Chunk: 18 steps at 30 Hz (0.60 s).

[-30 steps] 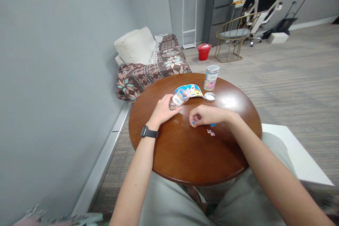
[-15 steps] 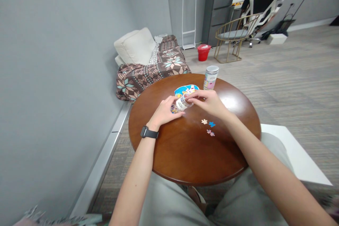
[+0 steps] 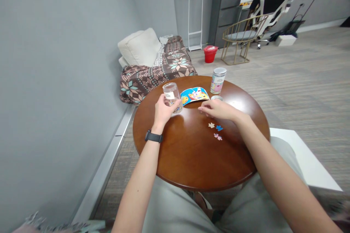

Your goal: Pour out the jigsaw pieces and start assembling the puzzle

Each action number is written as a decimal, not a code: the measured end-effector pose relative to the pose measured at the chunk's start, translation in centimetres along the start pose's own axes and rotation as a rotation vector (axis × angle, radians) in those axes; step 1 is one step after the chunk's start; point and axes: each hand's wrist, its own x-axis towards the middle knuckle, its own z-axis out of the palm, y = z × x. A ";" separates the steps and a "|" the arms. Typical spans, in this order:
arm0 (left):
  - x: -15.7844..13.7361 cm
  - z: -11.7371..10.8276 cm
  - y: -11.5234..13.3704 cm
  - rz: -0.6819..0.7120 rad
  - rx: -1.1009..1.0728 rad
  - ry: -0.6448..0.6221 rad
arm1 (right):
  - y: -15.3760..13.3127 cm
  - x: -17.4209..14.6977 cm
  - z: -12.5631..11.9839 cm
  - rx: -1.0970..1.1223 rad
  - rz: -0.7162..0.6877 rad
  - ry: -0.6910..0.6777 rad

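Observation:
My left hand (image 3: 163, 111) is wrapped round a clear jar (image 3: 171, 95), which stands nearly upright on the round table with small coloured pieces in its lower part. Over the table to the right, my right hand (image 3: 216, 108) has its fingers pinched together, pointing left; what they hold, if anything, is hidden. Just in front of that hand lie a cream puzzle piece (image 3: 211, 125), a blue puzzle piece (image 3: 219, 128) and a pink puzzle piece (image 3: 218, 137). A silvery lid (image 3: 217, 98) shows partly behind my right hand. Between the hands, farther back, is a colourful picture sheet (image 3: 194, 95).
A second jar (image 3: 218, 80), with a silvery top, stands at the back right of the brown round table (image 3: 188, 160). Beyond it are a patterned sofa (image 3: 155, 76), a red bin (image 3: 210, 54) and a gold-framed chair (image 3: 240, 36). A grey wall (image 3: 68, 80) rises on the left.
My left hand has brought the tilted jar upright and slightly left. My right hand has left the jar's mouth and moved right and down toward the loose pieces.

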 end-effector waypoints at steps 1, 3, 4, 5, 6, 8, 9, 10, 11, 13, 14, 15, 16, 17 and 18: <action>-0.1 0.0 0.2 0.015 0.013 -0.004 | 0.0 0.0 0.0 0.001 0.003 -0.002; -0.2 -0.1 0.5 0.043 0.046 -0.015 | 0.0 0.1 0.1 0.005 0.005 -0.010; -0.3 0.0 0.7 0.056 0.061 -0.020 | 0.1 0.2 0.2 0.009 0.011 -0.014; -0.4 0.0 0.8 0.067 0.074 -0.026 | 0.1 0.3 0.2 0.015 0.024 -0.017; -0.5 0.0 0.9 0.079 0.088 -0.031 | 0.2 0.3 0.1 0.018 0.042 -0.020; -0.6 0.0 1.0 0.072 0.092 -0.055 | 0.4 0.1 -0.2 0.007 0.078 -0.026; -0.6 0.0 1.0 0.063 0.106 -0.056 | 0.4 -0.2 -0.5 -0.012 0.093 -0.035; -0.6 0.0 1.0 0.078 0.146 -0.047 | 0.4 -0.8 -0.8 -0.035 0.112 -0.041; -0.6 0.0 0.9 0.119 0.201 -0.030 | 0.3 -1.5 -1.1 -0.053 0.139 -0.056; -0.6 0.0 0.8 0.156 0.250 -0.050 | 0.0 -3.6 -1.6 -0.071 0.174 -0.095; -0.6 0.0 0.7 0.156 0.252 -0.064 | -0.2 -4.8 -1.6 -0.068 0.181 -0.106; -0.6 0.0 0.6 0.161 0.253 -0.080 | -0.4 -5.9 -1.5 -0.068 0.179 -0.108; -0.5 0.0 0.5 0.169 0.254 -0.095 | -0.6 -7.0 -1.2 -0.070 0.181 -0.112; -0.5 0.0 0.5 0.180 0.261 -0.106 | -0.7 -7.9 -0.7 -0.069 0.185 -0.105; -0.6 0.0 0.4 0.191 0.273 -0.113 | -0.8 -8.6 -0.2 -0.067 0.190 -0.072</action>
